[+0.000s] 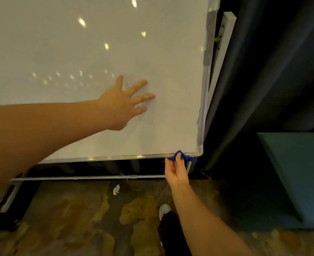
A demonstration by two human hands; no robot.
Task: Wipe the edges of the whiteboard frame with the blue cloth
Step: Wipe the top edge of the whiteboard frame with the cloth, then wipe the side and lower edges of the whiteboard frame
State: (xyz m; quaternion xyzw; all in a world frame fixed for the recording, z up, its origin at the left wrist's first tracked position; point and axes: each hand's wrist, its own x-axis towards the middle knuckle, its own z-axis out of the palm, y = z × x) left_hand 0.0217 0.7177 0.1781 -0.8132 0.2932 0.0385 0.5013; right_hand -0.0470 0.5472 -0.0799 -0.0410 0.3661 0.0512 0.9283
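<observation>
Head camera view, looking down and forward: a large whiteboard on a stand fills the far left of the scene, with ceiling lights reflected in its glossy face. The person's left hand lies flat on the board with fingers straight and spread, gripping nothing, and seems to be bracing the panel. At the near right corner, the right hand reaches up from below and pinches the blue cloth in curled fingers, pressing it onto the bottom rail of the whiteboard frame, just left of the rounded corner. The cloth looks small, light and limp, bunched into a wad. It would probably wipe best folded over the rail, with fingertips behind the fabric. The rail looks smooth, narrow and stiff, so the cloth should slide along it easily. The board might shift under pressure, so a steadying palm makes sense. Below are the stand's crossbar, a blotchy brown floor with a white scrap, and a shoe. A dark curtain hangs on the right.
</observation>
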